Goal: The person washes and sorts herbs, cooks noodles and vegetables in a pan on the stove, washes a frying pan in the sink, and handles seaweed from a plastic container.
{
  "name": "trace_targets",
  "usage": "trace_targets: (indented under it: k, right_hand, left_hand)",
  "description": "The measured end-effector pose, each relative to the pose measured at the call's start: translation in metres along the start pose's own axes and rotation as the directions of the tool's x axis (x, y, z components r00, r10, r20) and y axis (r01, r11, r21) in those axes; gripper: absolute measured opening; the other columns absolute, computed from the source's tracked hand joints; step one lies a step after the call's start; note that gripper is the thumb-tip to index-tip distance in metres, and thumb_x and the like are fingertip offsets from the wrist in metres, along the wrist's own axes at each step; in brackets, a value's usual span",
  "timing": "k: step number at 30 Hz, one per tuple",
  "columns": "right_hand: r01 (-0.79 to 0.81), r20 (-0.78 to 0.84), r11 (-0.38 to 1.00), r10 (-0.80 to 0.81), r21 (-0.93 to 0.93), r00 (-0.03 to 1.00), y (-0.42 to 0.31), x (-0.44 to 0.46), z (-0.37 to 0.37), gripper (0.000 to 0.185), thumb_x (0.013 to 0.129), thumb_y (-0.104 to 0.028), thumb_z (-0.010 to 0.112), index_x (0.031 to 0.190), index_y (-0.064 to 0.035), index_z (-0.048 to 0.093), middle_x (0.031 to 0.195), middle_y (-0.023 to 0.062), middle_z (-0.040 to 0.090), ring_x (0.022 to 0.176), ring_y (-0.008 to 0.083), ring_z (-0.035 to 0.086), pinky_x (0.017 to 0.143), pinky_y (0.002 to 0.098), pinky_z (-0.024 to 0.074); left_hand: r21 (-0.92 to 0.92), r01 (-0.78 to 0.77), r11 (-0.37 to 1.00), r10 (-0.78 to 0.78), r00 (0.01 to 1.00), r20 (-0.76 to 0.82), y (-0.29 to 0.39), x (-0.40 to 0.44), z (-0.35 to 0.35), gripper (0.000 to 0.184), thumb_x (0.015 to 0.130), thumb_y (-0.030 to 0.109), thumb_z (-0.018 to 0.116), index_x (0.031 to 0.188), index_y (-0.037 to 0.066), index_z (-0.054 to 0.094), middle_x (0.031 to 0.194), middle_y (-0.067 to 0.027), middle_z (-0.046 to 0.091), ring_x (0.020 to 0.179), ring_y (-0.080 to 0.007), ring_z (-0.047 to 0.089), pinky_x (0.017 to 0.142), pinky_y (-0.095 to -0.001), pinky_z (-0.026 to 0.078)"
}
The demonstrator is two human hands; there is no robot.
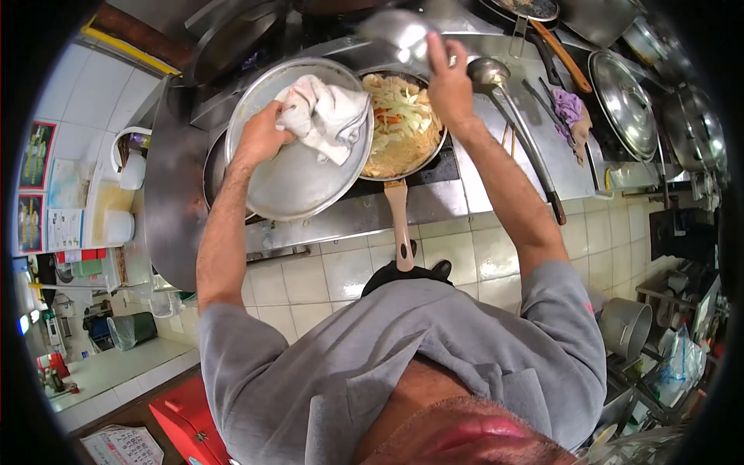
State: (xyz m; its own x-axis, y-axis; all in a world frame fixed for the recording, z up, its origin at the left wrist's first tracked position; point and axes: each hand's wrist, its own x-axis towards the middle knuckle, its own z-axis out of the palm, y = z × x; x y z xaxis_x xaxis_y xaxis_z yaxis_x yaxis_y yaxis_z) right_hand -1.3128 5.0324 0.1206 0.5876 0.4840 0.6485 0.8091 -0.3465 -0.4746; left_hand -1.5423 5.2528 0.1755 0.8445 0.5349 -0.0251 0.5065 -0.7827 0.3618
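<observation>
My left hand is closed on a bunched white cloth. The cloth lies against a large round metal lid, which partly covers a pan and overlaps the frying pan's left edge. In the frying pan is an omelette-like food topped with pale shredded vegetables and orange strips. The pan's beige handle points toward my body. Beyond the pan, my right hand grips the edge of a shiny rounded metal bowl, smeared by motion; its exact shape is unclear.
Right of my right hand, a long ladle lies on the steel counter. Farther right are tongs, a purple cloth and a domed lid. A wooden-handled pan sits at the back. Tiled floor lies below the counter edge.
</observation>
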Motion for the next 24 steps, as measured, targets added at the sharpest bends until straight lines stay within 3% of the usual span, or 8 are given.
trace_targets:
  k: [4,5,6,10,12,14,22,24]
  right_hand:
    - [0.018,-0.340,0.989,-0.067,-0.146,0.938,0.025,-0.005,-0.042,0.070,0.073,0.009,0.043,0.136,-0.0165,0.026,0.112,0.0210,0.043,0.069,0.0274,0.059,0.053,0.0329,0.0533]
    - [-0.211,-0.235,0.945,0.271,0.251,0.934,0.028,-0.017,-0.058,0.066,0.072,0.009,0.041,0.134,-0.0118,0.027,0.107,0.0202,0.046,0.067,0.0270,0.059,0.049,0.0319,0.0517]
    - [-0.428,-0.012,0.698,0.530,0.574,0.848,0.022,-0.030,-0.078,0.063,0.072,0.008,0.039,0.132,-0.0070,0.028,0.103,0.0194,0.049,0.064,0.0267,0.059,0.045,0.0310,0.0500]
    - [-0.607,0.109,0.345,0.803,0.716,0.586,0.069,-0.094,-0.106,0.044,0.069,0.007,0.038,0.113,0.0015,0.037,0.084,0.0172,0.053,0.050,0.0210,0.054,0.034,0.0273,0.0422]
    - [-0.641,0.239,0.209,0.808,0.738,0.538,0.075,-0.121,-0.129,0.043,0.068,0.006,0.038,0.111,0.0027,0.036,0.077,0.0164,0.053,0.041,0.0196,0.050,0.033,0.0269,0.0403]
    - [-0.683,0.233,0.173,0.858,0.709,0.458,0.090,-0.143,-0.140,0.042,0.069,0.006,0.038,0.111,0.0033,0.036,0.070,0.0161,0.053,0.038,0.0200,0.048,0.032,0.0269,0.0395]
    - [-0.595,0.206,0.118,0.870,0.795,0.448,0.185,-0.166,-0.189,0.044,0.072,0.006,0.035,0.117,0.0030,0.035,0.074,0.0168,0.055,0.041,0.0205,0.052,0.031,0.0258,0.0427]
    - [-0.622,0.098,0.181,0.917,0.761,0.387,0.204,-0.152,-0.179,0.042,0.074,0.005,0.037,0.116,0.0024,0.036,0.092,0.0193,0.056,0.066,0.0265,0.061,0.046,0.0297,0.0539]
  left_hand:
    - [-0.019,-0.067,0.998,0.067,0.998,-0.004,0.026,0.029,0.028,0.052,0.061,0.016,0.071,0.108,0.005,0.052,0.102,-0.0173,0.060,0.097,-0.0315,0.057,0.082,-0.0367,0.044]
    - [-0.026,-0.105,0.994,0.105,0.994,-0.014,0.033,0.039,0.040,0.052,0.061,0.017,0.071,0.108,0.005,0.052,0.101,-0.0168,0.061,0.096,-0.0316,0.057,0.082,-0.0374,0.044]
    - [-0.032,-0.143,0.989,0.143,0.989,-0.025,0.041,0.050,0.050,0.051,0.061,0.017,0.072,0.107,0.005,0.053,0.100,-0.0162,0.061,0.095,-0.0318,0.057,0.081,-0.0380,0.044]
    - [-0.048,-0.148,0.988,0.152,0.984,0.091,0.078,0.090,0.098,0.049,0.061,0.017,0.072,0.105,0.007,0.055,0.099,-0.0146,0.061,0.094,-0.0317,0.057,0.080,-0.0391,0.045]
    - [0.029,-0.192,0.981,0.187,0.973,0.133,0.078,0.105,0.137,0.045,0.060,0.016,0.072,0.102,0.010,0.057,0.099,-0.0136,0.062,0.094,-0.0311,0.057,0.080,-0.0389,0.045]
    - [0.055,-0.177,0.983,0.170,0.980,0.104,0.085,0.112,0.149,0.045,0.058,0.014,0.072,0.101,0.013,0.060,0.099,-0.0128,0.062,0.093,-0.0304,0.058,0.080,-0.0381,0.046]
    - [-0.031,-0.075,0.997,0.080,0.973,0.215,0.116,0.110,0.145,0.055,0.055,0.013,0.072,0.108,0.014,0.059,0.099,-0.0149,0.061,0.095,-0.0275,0.058,0.084,-0.0355,0.045]
    - [0.070,-0.170,0.983,0.162,0.981,0.110,0.112,0.101,0.150,0.058,0.059,0.016,0.073,0.114,0.014,0.056,0.110,-0.0164,0.055,0.100,-0.0295,0.055,0.087,-0.0368,0.043]
